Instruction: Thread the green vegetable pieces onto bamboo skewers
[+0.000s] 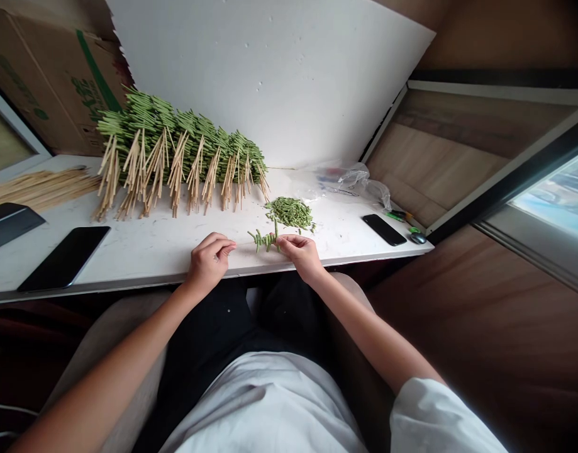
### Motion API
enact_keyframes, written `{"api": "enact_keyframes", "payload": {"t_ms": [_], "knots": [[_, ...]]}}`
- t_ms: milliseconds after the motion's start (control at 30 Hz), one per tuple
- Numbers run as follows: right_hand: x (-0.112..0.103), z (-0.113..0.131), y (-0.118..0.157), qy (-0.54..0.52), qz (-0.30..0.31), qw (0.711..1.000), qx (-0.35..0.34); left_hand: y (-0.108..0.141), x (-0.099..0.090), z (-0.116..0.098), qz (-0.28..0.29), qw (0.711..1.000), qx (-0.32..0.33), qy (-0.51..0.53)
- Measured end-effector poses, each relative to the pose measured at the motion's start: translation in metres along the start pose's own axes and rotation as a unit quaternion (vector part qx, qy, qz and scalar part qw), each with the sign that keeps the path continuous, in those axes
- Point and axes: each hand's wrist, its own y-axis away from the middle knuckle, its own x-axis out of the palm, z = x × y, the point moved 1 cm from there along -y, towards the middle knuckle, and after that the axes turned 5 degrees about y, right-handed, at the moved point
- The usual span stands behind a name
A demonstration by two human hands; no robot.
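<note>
My left hand (209,261) is closed in a pinch on the bare end of a thin wooden skewer (243,243), held over the table's front edge. Several short green bean pieces (264,240) sit crosswise along the skewer's right part. At that end my right hand (302,253) pinches a green bean piece (277,226), which stands upright beside the others. Whether the skewer has passed through this piece is hidden by my fingers. Just behind my right hand lies a loose pile of cut green beans (291,212) on the white table (251,267).
A large stack of filled bean skewers (185,148) lies at the back left, bare ends toward me. Bare skewers (48,187) lie farther left. Dark phones (66,258) (383,229) flank my hands. A clear plastic bag (350,179) lies behind the pile; a white board (274,75) stands behind.
</note>
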Motion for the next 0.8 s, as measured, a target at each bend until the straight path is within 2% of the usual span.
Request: {"api": "enact_keyframes", "payload": {"t_ms": [133,267,367,467,533,633,800], "knots": [[-0.002,-0.001,-0.002,-0.013,0.024,1.000,0.010,0.001,0.000,0.001,-0.001,1.000,0.006,-0.002],[-0.009,0.009,-0.006,-0.012,0.035,0.999,-0.022,0.000,0.000,0.000,-0.009,1.000,0.008,0.003],[-0.024,0.027,-0.013,-0.020,0.030,0.998,-0.056,0.000,0.000,0.001,-0.012,1.000,-0.005,0.003],[-0.050,0.043,-0.026,-0.012,-0.029,0.997,-0.076,0.001,0.001,0.002,-0.014,1.000,-0.011,0.004],[-0.071,0.051,-0.037,0.018,-0.078,0.993,-0.082,0.001,0.001,0.003,-0.013,1.000,-0.012,0.003],[-0.099,0.056,-0.058,0.104,-0.115,0.984,-0.091,0.000,0.002,0.002,-0.010,1.000,-0.014,-0.004],[-0.125,0.057,-0.102,0.298,-0.130,0.941,-0.099,-0.001,0.002,0.000,-0.007,1.000,-0.005,-0.017]]}}
